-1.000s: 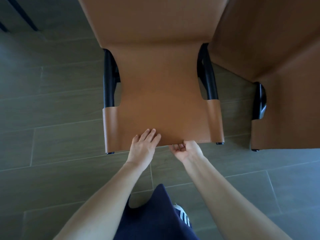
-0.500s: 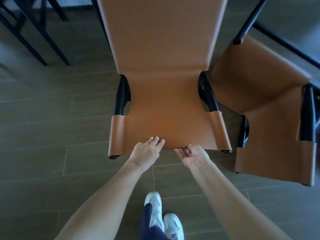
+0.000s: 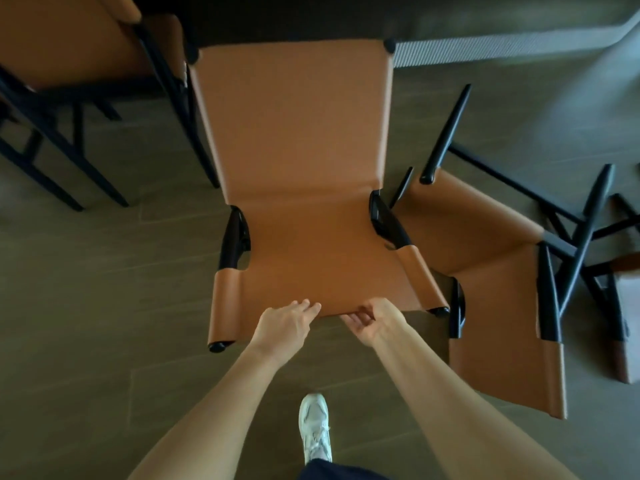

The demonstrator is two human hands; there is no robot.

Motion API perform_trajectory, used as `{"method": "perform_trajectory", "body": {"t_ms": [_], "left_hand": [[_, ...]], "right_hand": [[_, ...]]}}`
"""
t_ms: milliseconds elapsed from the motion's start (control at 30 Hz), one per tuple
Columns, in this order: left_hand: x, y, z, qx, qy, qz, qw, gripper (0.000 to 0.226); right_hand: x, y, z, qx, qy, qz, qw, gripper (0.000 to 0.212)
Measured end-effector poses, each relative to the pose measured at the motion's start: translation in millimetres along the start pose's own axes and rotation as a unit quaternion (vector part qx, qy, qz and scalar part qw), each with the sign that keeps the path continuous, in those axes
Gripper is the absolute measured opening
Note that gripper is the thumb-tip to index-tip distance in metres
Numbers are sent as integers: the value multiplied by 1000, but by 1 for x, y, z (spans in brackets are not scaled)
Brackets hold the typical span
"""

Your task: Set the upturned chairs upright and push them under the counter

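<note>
The centre chair (image 3: 294,150) stands upright, seat front at the counter (image 3: 450,26), left hand (image 3: 284,327) pressing flat-fingered on its backrest top edge and right hand (image 3: 375,323) pinching that edge; its push-in looks unfinished, and the tan chair at right (image 3: 485,237) lies overturned, not yet righted.

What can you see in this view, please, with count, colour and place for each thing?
Middle chair: one, tan with black frame, centre.
Left chair: one, tan with black legs, upper left.
Overturned chair: one, tan with black legs, lying on the floor at right.
Floor: one, dark grey-brown planks, throughout.
Ribbed strip: one, pale grey, top right.
Shoe: one, white, bottom centre.
Left hand: one, fingers straight on the centre chair's near edge.
Right hand: one, palm up, fingers curled round that edge.
</note>
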State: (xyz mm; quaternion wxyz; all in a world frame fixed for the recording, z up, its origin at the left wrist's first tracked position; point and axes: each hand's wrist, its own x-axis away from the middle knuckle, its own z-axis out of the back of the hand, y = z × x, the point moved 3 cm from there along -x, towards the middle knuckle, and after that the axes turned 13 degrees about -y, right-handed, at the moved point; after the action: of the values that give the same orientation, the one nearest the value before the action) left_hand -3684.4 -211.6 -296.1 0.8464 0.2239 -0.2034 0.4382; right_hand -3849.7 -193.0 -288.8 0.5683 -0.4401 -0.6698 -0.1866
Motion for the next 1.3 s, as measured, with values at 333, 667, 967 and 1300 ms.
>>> {"method": "perform_trajectory", "body": {"t_ms": [333, 667, 967, 1300], "left_hand": [[-21, -17, 91, 109, 42, 66, 991, 66], [-48, -36, 168, 150, 78, 156, 973, 71], [-78, -58, 217, 147, 88, 169, 971, 70], [-120, -93, 287, 113, 103, 143, 978, 69]], "right_hand": [[21, -66, -66, 22, 3, 14, 1000, 5], [20, -125, -123, 118, -25, 48, 992, 25], [14, -174, -180, 190, -31, 85, 978, 48], [4, -232, -250, 225, -46, 122, 966, 30]]}}
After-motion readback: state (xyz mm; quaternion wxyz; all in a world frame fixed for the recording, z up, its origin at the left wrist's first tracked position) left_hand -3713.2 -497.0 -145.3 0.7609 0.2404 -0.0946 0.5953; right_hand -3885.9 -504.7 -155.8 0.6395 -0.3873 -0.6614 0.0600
